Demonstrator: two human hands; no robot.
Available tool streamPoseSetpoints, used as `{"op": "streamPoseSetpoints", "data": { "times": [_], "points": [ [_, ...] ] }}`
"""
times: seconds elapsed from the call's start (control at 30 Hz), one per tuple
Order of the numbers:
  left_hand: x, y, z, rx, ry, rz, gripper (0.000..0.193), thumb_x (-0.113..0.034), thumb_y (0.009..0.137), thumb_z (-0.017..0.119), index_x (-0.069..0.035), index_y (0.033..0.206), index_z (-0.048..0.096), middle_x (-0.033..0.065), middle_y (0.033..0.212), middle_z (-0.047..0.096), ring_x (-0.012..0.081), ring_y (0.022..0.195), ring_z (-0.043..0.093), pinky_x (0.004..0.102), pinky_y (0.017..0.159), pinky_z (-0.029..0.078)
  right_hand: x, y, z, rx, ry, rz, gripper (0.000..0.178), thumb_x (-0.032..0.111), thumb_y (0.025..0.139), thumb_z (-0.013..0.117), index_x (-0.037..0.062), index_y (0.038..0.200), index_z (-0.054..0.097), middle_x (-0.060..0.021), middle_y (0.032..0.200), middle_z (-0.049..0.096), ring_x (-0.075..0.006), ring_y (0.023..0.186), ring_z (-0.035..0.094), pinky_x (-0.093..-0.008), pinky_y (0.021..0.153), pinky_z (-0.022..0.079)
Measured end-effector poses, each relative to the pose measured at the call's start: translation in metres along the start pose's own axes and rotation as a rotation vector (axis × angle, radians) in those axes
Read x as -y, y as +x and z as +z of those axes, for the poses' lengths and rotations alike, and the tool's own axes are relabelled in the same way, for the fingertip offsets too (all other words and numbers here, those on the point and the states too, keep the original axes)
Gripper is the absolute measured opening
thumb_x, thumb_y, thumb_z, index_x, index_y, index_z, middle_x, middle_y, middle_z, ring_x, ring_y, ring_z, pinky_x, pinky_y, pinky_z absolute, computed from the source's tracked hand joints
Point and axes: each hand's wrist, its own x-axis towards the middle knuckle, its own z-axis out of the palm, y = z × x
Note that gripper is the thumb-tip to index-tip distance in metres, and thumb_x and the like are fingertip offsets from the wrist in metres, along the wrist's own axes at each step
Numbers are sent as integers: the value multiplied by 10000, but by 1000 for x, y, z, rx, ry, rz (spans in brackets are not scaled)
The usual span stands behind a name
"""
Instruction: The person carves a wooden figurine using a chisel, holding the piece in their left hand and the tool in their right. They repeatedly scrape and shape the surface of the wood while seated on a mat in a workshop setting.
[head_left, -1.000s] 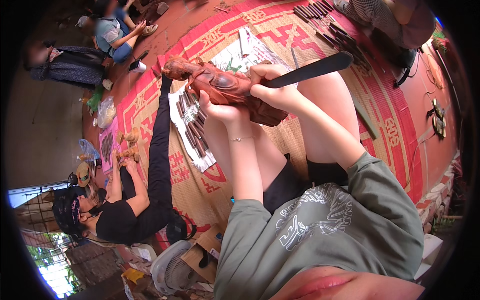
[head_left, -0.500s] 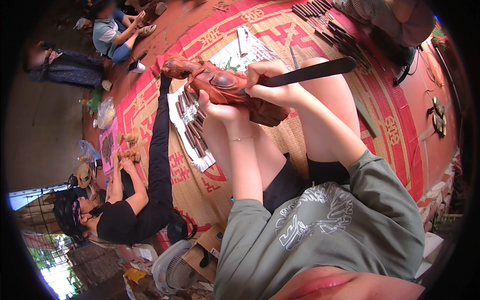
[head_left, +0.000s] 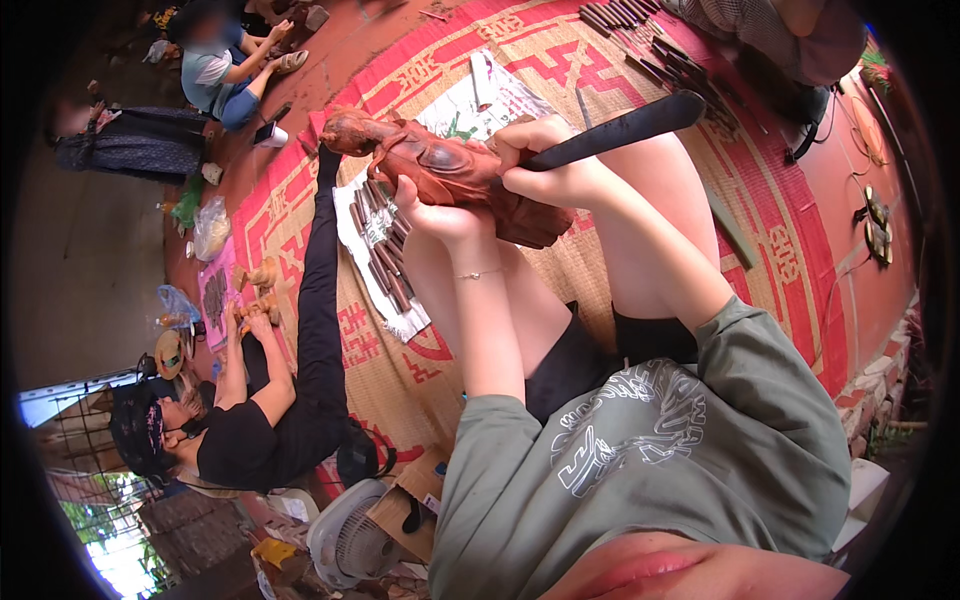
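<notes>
A carved reddish-brown wooden statuette (head_left: 430, 160) lies slantwise above my knees, its head end to the left and its base to the right. My left hand (head_left: 445, 215) cups it from below, with the thumb up along its near side. In my right hand (head_left: 555, 165) is a carving tool (head_left: 620, 133), gripped low on its long, flat, dark handle. The handle points up and to the right. My right fingers rest close against the statuette's lower part, and they hide the tool's working tip.
On the red-and-tan woven mat (head_left: 400, 400), more tools (head_left: 385, 250) lie on a white cloth, with others (head_left: 690, 75) at the far right. A co-worker (head_left: 250, 430) sits at the left, handling a pale wooden piece. A fan (head_left: 350, 535) stands at the lower left.
The tool's handle has tilted slightly, its free end rising. My right thumb has shifted a little rightward along the statuette, while my left hand keeps its hold.
</notes>
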Motion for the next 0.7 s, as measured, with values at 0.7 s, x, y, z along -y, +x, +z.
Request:
{"op": "streamPoseSetpoints", "data": {
  "times": [0.7],
  "points": [
    [0,17,-18,10,-117,27,752,-652,722,441,4,1086,489,177,894,558,317,821,567,428,764,476,1,3,24,-156,231,-31,117,78,684,571,-16,658,506,-51,608,525,-90,593,488,-242,568,407]
  ]
}}
